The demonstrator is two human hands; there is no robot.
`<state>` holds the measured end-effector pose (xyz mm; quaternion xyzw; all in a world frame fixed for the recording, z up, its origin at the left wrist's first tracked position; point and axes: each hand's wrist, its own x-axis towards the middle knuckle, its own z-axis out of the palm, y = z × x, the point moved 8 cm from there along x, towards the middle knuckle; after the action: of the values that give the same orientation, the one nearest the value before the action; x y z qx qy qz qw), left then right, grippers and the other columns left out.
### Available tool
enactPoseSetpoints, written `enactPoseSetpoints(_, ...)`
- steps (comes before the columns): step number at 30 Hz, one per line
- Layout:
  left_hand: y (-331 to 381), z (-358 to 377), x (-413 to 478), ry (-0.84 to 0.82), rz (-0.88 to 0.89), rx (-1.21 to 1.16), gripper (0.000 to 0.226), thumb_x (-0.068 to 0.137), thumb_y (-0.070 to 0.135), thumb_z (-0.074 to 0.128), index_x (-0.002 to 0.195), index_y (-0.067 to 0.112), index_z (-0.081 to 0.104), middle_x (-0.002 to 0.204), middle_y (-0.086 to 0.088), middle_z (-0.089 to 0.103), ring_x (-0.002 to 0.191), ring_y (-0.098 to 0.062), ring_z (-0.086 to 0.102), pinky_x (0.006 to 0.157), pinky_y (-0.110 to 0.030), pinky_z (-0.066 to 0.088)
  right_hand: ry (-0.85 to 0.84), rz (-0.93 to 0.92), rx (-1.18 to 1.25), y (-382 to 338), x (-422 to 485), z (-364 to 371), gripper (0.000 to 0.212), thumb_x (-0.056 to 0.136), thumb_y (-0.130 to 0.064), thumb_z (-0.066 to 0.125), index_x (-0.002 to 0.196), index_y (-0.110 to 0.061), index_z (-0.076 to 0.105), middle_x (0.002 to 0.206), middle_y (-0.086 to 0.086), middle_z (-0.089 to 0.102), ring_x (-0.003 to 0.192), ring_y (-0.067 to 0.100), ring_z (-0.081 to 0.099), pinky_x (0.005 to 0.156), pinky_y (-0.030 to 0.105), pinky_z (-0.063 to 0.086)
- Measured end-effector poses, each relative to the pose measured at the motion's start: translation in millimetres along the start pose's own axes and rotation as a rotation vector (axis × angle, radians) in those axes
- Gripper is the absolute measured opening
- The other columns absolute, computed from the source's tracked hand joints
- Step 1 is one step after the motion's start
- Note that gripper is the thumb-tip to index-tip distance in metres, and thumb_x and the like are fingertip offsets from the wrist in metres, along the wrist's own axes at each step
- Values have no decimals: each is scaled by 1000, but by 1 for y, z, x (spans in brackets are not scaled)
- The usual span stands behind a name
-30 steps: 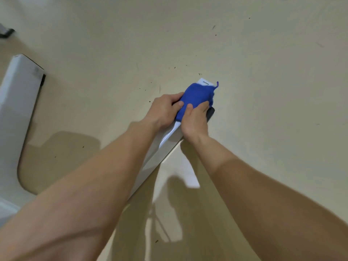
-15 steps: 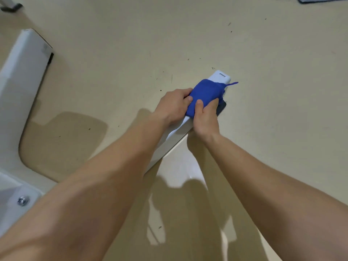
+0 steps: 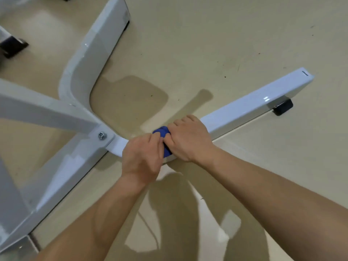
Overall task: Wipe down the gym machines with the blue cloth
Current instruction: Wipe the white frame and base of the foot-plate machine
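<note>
Both hands grip the blue cloth (image 3: pixel 163 137) on the white frame bar (image 3: pixel 250 106), left hand (image 3: pixel 140 157) and right hand (image 3: pixel 188 140) side by side, fingers curled, near the bolt (image 3: pixel 102 136).

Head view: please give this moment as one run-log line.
blue cloth: on white frame leg, near bend | left hand grip: holds cloth | right hand grip: holds cloth

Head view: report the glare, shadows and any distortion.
Head view: small glare spots on the white frame bar; the glossy floor shows soft arm shadows and pale reflections below the left hand and right hand; wide-angle stretch enlarges the forearms at the bottom edge.
</note>
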<state>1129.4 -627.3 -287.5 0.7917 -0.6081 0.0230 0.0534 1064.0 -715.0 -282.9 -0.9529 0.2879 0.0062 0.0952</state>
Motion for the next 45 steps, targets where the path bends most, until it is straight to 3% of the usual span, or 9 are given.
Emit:
enactPoseSetpoints(3,-33,-15,-27,132,-122,-30,25,99,18,38,88,10,59,89,-8,60,81,-30,55,79,-40,41,-64,-129,-51,-41,3,10,37,100,-38,31,95,-14,60,99,8,66,90,31,58,84,42,39)
enactPoseSetpoints(6,-30,-5,-26,57,-111,-28,45,98,18,34,132,-1,56,135,-16,57,124,-32,53,109,-44,31,73,-182,-111,-41,-5,13,36,96,-40,33,83,-15,56,83,8,64,75,31,56,72,40,40)
enactPoseSetpoints(11,29,6,3,40,-81,-75,52,100,29,29,143,5,45,123,-7,60,108,-26,56,113,-43,29,113,-162,-196,35,-22,0,47,99,-46,26,107,-13,58,100,7,62,93,32,55,90,43,39)
enactPoseSetpoints(16,34,6,-26,252,-128,23,46,105,31,36,142,6,49,139,-11,54,128,-28,50,113,-46,32,77,-233,-212,30,-42,11,65,100,-45,31,146,0,39,141,19,47,130,41,41,118,50,24)
enactPoseSetpoints(23,-52,6,-92,460,-427,131,39,91,6,58,130,8,63,136,-11,60,127,-24,57,111,-43,33,6,-448,-84,-79,-16,32,68,97,-43,34,148,1,36,144,21,47,128,38,49,107,45,39)
enactPoseSetpoints(29,-63,-3,-115,449,-1000,-489,36,91,10,55,125,12,66,110,-9,72,93,-31,64,82,-37,52,-21,-708,-58,-115,6,27,57,101,-35,36,153,-12,35,158,25,27,135,42,43,108,46,42)
enactPoseSetpoints(33,-42,20,-113,550,-1290,-1194,44,100,23,42,144,27,47,130,3,62,114,-16,58,91,-21,41,-88,-838,-160,-102,-2,37,58,102,-29,28,153,-2,31,160,26,22,148,41,24,117,52,31)
enactPoseSetpoints(37,21,34,-91,456,-1349,-1366,57,106,21,33,158,27,11,153,-1,39,129,-15,46,90,-13,31,-98,-907,-133,-62,-27,29,58,101,-25,33,154,-3,28,161,20,20,149,38,20,117,53,30)
enactPoseSetpoints(45,-44,36,-96,561,-1374,-1277,47,107,25,29,154,28,28,134,4,52,113,-14,53,73,-11,31,-55,-999,-134,-98,4,31,60,102,-32,23,154,-2,26,161,19,21,150,33,17,121,38,17)
